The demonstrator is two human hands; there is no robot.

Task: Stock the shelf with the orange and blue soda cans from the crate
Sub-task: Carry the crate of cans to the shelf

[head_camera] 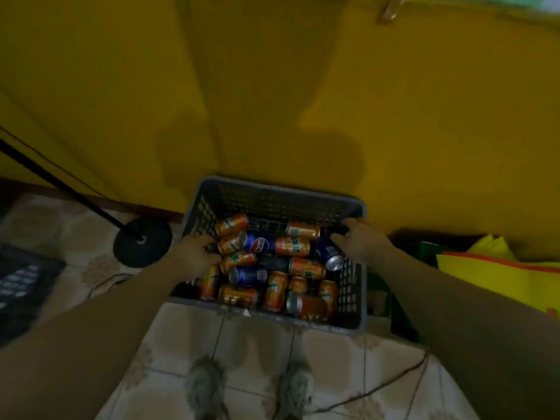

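A grey perforated plastic crate (272,192) sits on the tiled floor against a yellow wall. Several orange soda cans (292,246) and blue soda cans (257,242) lie jumbled on their sides inside it. My left hand (195,253) grips the crate's left rim, fingers curled over the edge next to an orange can. My right hand (360,241) grips the right rim near the far corner, just above a blue can (328,253). No shelf is in view.
A black round lamp base (142,242) with a slanted pole stands left of the crate. A dark crate (21,277) lies at far left. Yellow and green packages (485,268) sit at right. A cable (378,389) runs across the floor near my feet (251,386).
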